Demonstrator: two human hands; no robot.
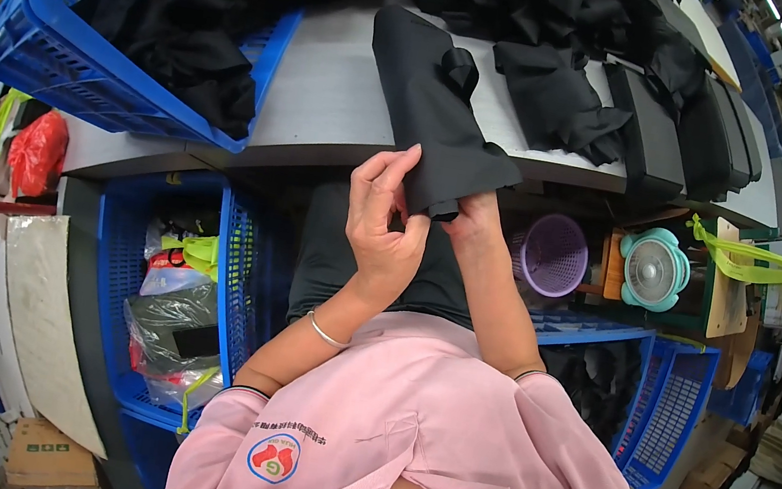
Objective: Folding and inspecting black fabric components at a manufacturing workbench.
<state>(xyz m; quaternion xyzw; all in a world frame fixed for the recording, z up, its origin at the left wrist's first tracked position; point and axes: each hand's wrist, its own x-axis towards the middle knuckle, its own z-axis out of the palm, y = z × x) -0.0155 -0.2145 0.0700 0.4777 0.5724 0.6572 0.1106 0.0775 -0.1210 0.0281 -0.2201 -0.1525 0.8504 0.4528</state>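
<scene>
A long black cloth piece (431, 109), shaped like a flat sleeve or pouch, lies from the grey-white table over its front edge toward me. A small loop or fold of cloth stands up from its upper right side. My left hand (386, 208) has its fingers curled and its thumb at the near left edge of the cloth, pinching it. My right hand (471, 214) reaches under or into the near end of the same piece; the cloth hides its fingers. Another crumpled black cloth piece (564, 103) lies on the table to the right.
Black cloth fills a blue crate (65, 59) at the far left. Black boxy pieces (646, 131) stand at the right of the table (319, 82). Below are a blue crate of bags (109, 273), a purple basket (553, 256), a small teal fan (653, 269) and another blue crate (669, 413).
</scene>
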